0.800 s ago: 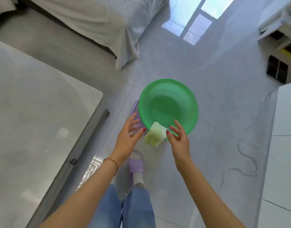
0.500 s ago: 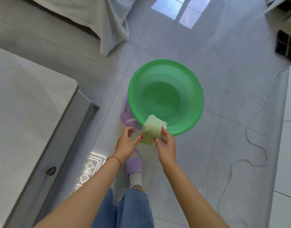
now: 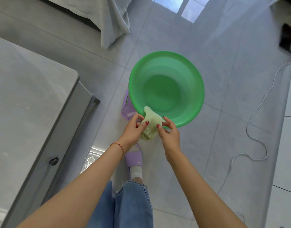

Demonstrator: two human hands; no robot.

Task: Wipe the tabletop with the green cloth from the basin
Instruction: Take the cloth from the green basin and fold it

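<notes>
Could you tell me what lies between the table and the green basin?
Bare floor tiles separate the table from the basin in the head view.

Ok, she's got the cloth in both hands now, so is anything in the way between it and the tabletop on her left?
Nothing visible. The green cloth is held over bare floor beside the basin, and the tabletop lies left.

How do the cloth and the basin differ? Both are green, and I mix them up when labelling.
The cloth is pale yellowish green, soft and crumpled; the basin is vivid green, smooth and round. The cloth is small and held by the left hand and right hand; the basin is far larger and untouched. Both are green.
</notes>
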